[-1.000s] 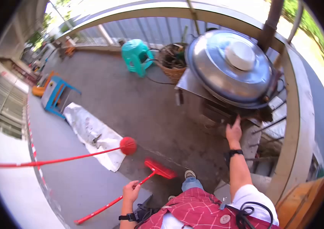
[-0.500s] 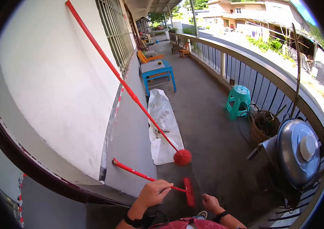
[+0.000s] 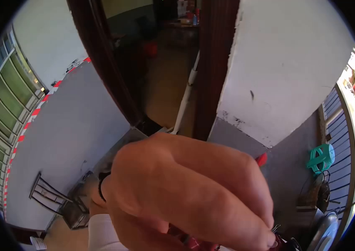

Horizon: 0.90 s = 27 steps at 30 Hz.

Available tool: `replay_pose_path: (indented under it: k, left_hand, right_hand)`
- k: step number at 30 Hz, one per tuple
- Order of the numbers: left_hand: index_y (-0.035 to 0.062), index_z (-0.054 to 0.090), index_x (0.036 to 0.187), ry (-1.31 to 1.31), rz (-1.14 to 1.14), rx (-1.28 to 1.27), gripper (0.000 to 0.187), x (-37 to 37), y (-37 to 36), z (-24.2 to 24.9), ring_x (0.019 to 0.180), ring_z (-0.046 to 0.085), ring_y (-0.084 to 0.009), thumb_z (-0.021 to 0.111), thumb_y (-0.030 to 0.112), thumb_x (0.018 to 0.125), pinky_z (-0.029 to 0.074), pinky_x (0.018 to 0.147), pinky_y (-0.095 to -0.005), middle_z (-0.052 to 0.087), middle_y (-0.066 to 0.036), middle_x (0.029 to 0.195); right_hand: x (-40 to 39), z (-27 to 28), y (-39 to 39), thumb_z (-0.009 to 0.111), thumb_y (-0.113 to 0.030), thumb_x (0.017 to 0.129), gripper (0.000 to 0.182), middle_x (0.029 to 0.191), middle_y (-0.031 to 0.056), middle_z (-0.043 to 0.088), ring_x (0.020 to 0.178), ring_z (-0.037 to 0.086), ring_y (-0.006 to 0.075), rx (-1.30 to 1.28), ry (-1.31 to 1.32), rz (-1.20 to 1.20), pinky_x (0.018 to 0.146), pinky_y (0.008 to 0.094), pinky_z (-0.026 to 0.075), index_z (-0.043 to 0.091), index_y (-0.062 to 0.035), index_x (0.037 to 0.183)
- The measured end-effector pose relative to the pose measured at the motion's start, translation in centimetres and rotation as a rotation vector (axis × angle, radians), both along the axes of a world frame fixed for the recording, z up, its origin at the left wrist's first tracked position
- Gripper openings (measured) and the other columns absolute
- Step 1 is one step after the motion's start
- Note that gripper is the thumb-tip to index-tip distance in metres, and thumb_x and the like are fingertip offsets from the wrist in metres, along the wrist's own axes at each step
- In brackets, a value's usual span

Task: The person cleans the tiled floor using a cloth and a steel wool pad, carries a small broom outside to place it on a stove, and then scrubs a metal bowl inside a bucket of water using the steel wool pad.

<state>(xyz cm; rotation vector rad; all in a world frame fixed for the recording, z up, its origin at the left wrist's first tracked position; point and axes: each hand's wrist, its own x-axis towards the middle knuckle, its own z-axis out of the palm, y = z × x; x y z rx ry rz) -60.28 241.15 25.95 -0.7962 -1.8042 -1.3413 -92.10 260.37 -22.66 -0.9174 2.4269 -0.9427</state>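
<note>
My left hand (image 3: 181, 180) fills the lower middle, very close to the camera. Its wrist, with a black band, is at the left, and the bent fingers lie together, pointing down and to the right. Whatever it may hold is hidden. I cannot see my right hand. A small red piece (image 3: 261, 159) shows just beyond the fingers; its full shape is hidden. Behind the hand, a white pole (image 3: 182, 106) leans in the dark doorway.
A dark door frame (image 3: 213, 71) stands beside a white and grey wall (image 3: 286, 62). A dark chair (image 3: 75, 213) is at the lower left. On the right are a green stool (image 3: 321, 159), railings (image 3: 340, 142) and a metal lid (image 3: 327, 234).
The view has swung left from the walkway to the doorway. My left hand has come up close to the camera. My right hand and the long red pole have left the view.
</note>
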Motion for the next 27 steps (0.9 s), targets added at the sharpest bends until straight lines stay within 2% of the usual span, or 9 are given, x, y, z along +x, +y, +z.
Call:
replay_pose_path:
  k: [5, 7, 8, 10, 13, 14, 16, 19, 27]
  left_hand:
    - [-0.0037, 0.062, 0.091, 0.016, 0.244, -0.087, 0.026, 6.8, -1.9, -1.0, 0.070, 0.064, -0.0264, 0.064, 0.022, 0.085, 0.052, 0.064, -0.0324, 0.062, -0.019, 0.089]
    - [-0.0036, 0.062, 0.090, 0.003, 0.307, -0.100, 0.025, 8.3, -3.5, -1.3, 0.070, 0.064, -0.0260, 0.064, 0.021, 0.085, 0.052, 0.064, -0.0321, 0.062, -0.018, 0.088]
    - [-0.0036, 0.062, 0.090, -0.006, 0.337, -0.100, 0.025, 8.9, -4.5, -1.4, 0.070, 0.064, -0.0258, 0.064, 0.020, 0.085, 0.052, 0.063, -0.0319, 0.062, -0.018, 0.087]
    - [-0.0034, 0.062, 0.090, -0.024, 0.389, -0.096, 0.024, 10.1, -7.2, -1.7, 0.070, 0.064, -0.0254, 0.063, 0.020, 0.085, 0.052, 0.063, -0.0316, 0.062, -0.017, 0.087]
    - [-0.0032, 0.062, 0.089, -0.052, 0.434, -0.102, 0.022, 11.3, -11.7, -2.4, 0.069, 0.064, -0.0248, 0.063, 0.018, 0.085, 0.051, 0.063, -0.0312, 0.062, -0.016, 0.085]
    - [-0.0032, 0.062, 0.089, -0.050, 0.433, -0.102, 0.021, 11.4, -13.7, -2.7, 0.069, 0.064, -0.0246, 0.062, 0.018, 0.085, 0.051, 0.062, -0.0310, 0.062, -0.016, 0.085]
    - [-0.0031, 0.062, 0.089, -0.070, 0.431, -0.104, 0.020, 11.7, -17.7, -2.5, 0.069, 0.063, -0.0242, 0.062, 0.017, 0.084, 0.051, 0.062, -0.0307, 0.062, -0.015, 0.084]
    - [-0.0029, 0.062, 0.088, -0.119, 0.395, -0.109, 0.019, 12.0, -23.9, -1.7, 0.068, 0.063, -0.0235, 0.062, 0.015, 0.084, 0.051, 0.062, -0.0303, 0.062, -0.014, 0.083]
    - [-0.0024, 0.062, 0.087, -0.114, 0.321, -0.121, 0.015, 12.4, -35.7, -0.7, 0.067, 0.063, -0.0219, 0.060, 0.012, 0.084, 0.050, 0.060, -0.0291, 0.062, -0.012, 0.079]
  right_hand:
    - [-1.4, -4.2, -8.8, 0.057, -0.006, 0.074, 0.015, 0.071, 0.0122, 0.064, 0.058, 0.063, 0.0208, 0.278, -0.328, 0.113, 0.054, 0.0330, 0.052, 0.064, 0.0000, 0.086]
    - [-2.6, -9.4, -12.7, 0.057, -0.007, 0.075, 0.007, 0.065, 0.0109, 0.061, 0.048, 0.060, 0.0218, 0.792, 0.668, 1.067, 0.045, 0.0340, 0.050, 0.062, -0.0013, 0.077]
    - [-2.2, -11.5, -13.8, 0.057, -0.007, 0.075, 0.007, 0.065, 0.0109, 0.061, 0.048, 0.060, 0.0218, 0.793, 0.672, 1.095, 0.045, 0.0340, 0.050, 0.062, -0.0013, 0.077]
    - [-1.2, -14.5, -16.0, 0.057, -0.011, 0.077, 0.011, 0.067, 0.0119, 0.063, 0.051, 0.062, 0.0245, 0.543, -0.831, 0.274, 0.046, 0.0354, 0.051, 0.062, -0.0025, 0.074]
    - [6.5, -9.2, -22.8, 0.055, -0.015, 0.078, 0.017, 0.073, 0.0170, 0.064, 0.065, 0.065, 0.0263, 0.736, -0.560, 0.695, 0.059, 0.0373, 0.052, 0.063, -0.0005, 0.075]
    - [7.6, -9.8, -24.2, 0.055, -0.015, 0.078, 0.017, 0.073, 0.0170, 0.064, 0.065, 0.065, 0.0263, 0.741, -0.562, 0.688, 0.059, 0.0373, 0.052, 0.063, -0.0005, 0.075]
    - [11.0, -13.0, -27.8, 0.052, -0.019, 0.080, 0.023, 0.077, 0.0217, 0.063, 0.075, 0.064, 0.0317, 0.440, 0.020, 1.020, 0.066, 0.0413, 0.049, 0.063, 0.0008, 0.079]
    - [14.0, -18.4, -31.5, 0.050, -0.022, 0.081, 0.026, 0.077, 0.0240, 0.061, 0.076, 0.061, 0.0382, 0.226, -0.223, 0.950, 0.067, 0.0453, 0.044, 0.063, 0.0002, 0.080]
    - [17.5, -12.5, -40.7, 0.053, -0.025, 0.079, 0.026, 0.079, 0.0231, 0.061, 0.078, 0.061, 0.0380, 0.453, -0.412, 0.714, 0.066, 0.0445, 0.044, 0.064, -0.0011, 0.080]
